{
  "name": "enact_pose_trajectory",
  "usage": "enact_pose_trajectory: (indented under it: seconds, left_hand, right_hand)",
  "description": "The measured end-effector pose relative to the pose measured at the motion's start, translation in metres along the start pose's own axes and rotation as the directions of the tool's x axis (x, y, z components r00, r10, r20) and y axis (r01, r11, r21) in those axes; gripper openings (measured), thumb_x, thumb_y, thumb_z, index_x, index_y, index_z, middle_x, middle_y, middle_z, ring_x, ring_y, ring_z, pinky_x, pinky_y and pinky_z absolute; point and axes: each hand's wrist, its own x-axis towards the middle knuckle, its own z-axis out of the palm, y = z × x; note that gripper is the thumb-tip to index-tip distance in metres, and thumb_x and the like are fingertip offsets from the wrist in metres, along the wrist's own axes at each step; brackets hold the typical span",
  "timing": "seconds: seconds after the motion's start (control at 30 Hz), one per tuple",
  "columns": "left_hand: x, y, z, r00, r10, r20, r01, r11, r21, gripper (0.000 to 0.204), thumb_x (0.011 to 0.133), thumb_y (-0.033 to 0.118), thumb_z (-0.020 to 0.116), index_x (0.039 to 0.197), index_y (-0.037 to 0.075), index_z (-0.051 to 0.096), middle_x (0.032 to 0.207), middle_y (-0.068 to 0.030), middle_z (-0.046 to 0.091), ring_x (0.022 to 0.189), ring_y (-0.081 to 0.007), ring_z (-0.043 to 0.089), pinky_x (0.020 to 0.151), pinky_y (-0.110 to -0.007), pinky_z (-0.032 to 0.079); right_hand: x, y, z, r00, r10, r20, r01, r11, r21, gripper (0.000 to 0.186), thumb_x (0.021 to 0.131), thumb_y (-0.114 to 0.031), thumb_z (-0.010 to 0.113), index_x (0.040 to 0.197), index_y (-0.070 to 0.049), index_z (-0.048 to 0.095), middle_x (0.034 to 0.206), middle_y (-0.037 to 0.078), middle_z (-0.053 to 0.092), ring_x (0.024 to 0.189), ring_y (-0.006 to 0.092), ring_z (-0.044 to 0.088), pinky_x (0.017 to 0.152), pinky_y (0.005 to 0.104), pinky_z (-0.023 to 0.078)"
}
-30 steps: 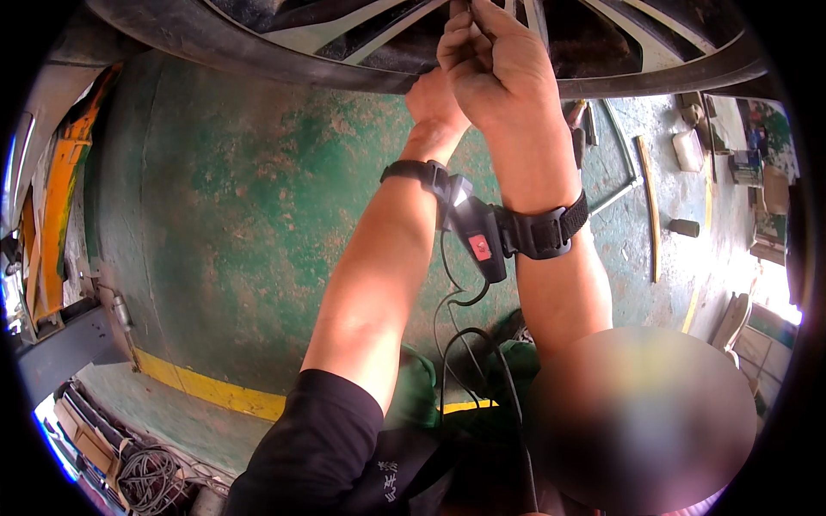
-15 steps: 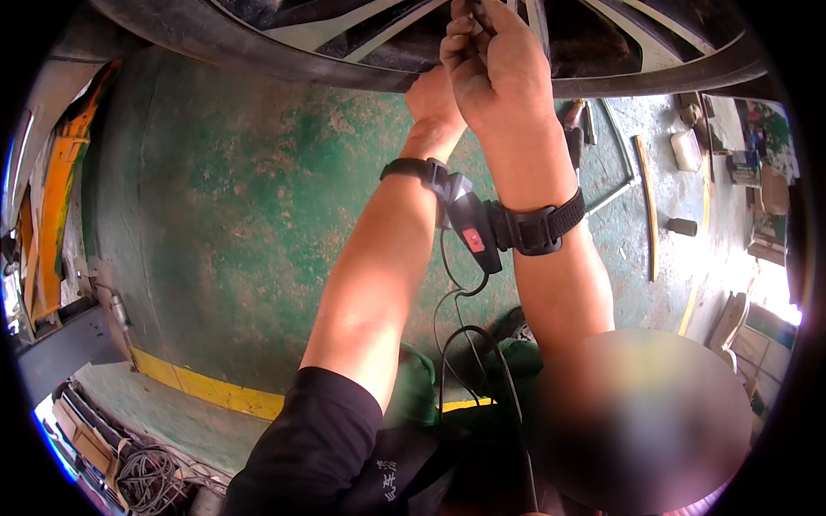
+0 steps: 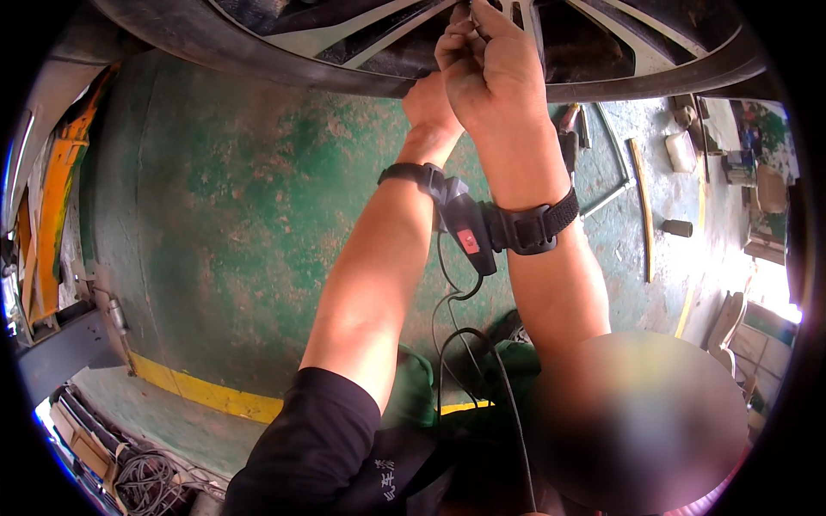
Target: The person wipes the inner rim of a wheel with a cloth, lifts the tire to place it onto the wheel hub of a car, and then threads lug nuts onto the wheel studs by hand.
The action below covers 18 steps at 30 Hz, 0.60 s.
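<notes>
A car wheel (image 3: 594, 50) with pale spokes and a black tyre (image 3: 284, 60) spans the top of the head view. My right hand (image 3: 495, 69) is raised in front of its spokes, near the middle of the wheel. Its fingers are curled, with thumb and fingertips pinched together; what they hold, if anything, is too small to make out. My left hand (image 3: 428, 99) reaches in beside and partly behind the right one, at the tyre's lower edge. Its fingers are hidden. Black straps with a small dark device (image 3: 469, 230) and a cable are on my wrists.
On the green floor (image 3: 232, 189) to the right lie a metal wrench bar (image 3: 609, 199), a wooden stick (image 3: 643, 211) and a dark cylindrical socket (image 3: 678, 228). An orange metal frame (image 3: 58, 206) stands at left. Coiled cable (image 3: 151, 483) lies at lower left.
My right hand has shifted slightly left and down in the picture, still pinched at the wheel. The left hand stays almost where it was.
</notes>
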Motion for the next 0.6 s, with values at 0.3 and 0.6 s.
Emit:
enact_pose_trajectory:
  seconds: [0.3,0.6]
  left_hand:
    - [-0.001,-0.003,0.002,1.000,0.011,-0.002,-0.011,0.995,-0.103,0.032,0.085,0.043,0.054,0.089,0.013,0.065,0.085,-0.0111,0.072,0.083,-0.0310,0.069,0.066,-0.041,0.054]
    - [0.000,0.003,-0.003,0.998,-0.016,0.068,0.016,1.000,-0.004,0.032,0.085,0.042,0.053,0.090,0.012,0.064,0.085,-0.0111,0.072,0.083,-0.0315,0.069,0.066,-0.041,0.054]
  right_hand:
    - [-0.003,0.010,-0.005,0.997,-0.060,-0.047,0.057,0.996,-0.071,0.014,0.097,-0.016,0.054,0.094,-0.003,0.055,0.082,0.007,0.062,0.062,0.0099,0.049,0.053,0.0226,0.041]
    - [0.000,0.006,-0.013,0.994,-0.107,0.027,0.111,0.959,-0.263,0.016,0.097,-0.017,0.058,0.092,-0.002,0.059,0.078,0.005,0.060,0.061,0.0101,0.047,0.053,0.0222,0.039]
